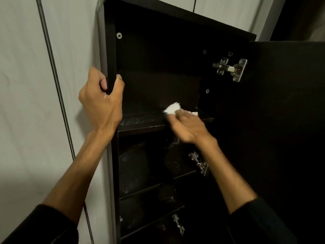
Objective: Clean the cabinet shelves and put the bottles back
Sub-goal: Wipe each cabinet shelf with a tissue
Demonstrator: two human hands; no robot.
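My left hand (102,97) grips cabinet side panel (111,55); right hand (186,126) pinches white tissue (172,108) on top shelf (140,126). Risk: thin tissue shredding, smearing residue.

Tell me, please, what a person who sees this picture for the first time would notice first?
The eye goes first to the white cloth, bright against the dark cabinet, which the right hand holds on the top shelf. Next comes the left hand, gripping the cabinet's left front edge. The shiny metal hinge at upper right, beside the open door, also stands out.
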